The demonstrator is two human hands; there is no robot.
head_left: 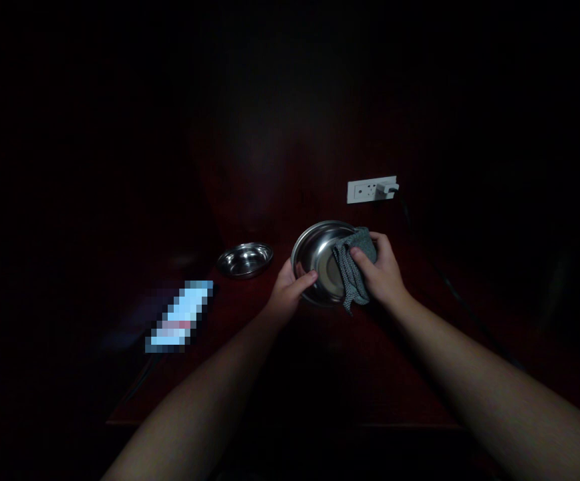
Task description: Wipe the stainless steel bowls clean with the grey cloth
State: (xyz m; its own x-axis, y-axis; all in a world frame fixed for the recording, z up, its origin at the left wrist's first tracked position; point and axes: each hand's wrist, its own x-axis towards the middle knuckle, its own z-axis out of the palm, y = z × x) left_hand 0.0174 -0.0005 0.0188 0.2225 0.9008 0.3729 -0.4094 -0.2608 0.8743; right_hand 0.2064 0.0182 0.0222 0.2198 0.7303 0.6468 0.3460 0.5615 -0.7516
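Observation:
A shiny metal bowl (315,244) is held up above the dark red table, tilted so its inside faces me. My left hand (290,288) grips its left rim, thumb over the inner side and the other fingers behind. On the bowl's right side, my right hand (383,270) clasps a folded grey-green cloth (353,267) over the rim, with the thumb on top of the fabric. Part of the cloth hangs down across the inner wall. The fingers behind the bowl are hidden.
A second metal bowl (244,260) rests upright on the table (320,394), left of my hands. Nearer me lies a lit, blurred-out screen (180,317). A white wall socket (365,192) holds a plug (387,190), whose dark cable runs down to the right. Surroundings are very dark.

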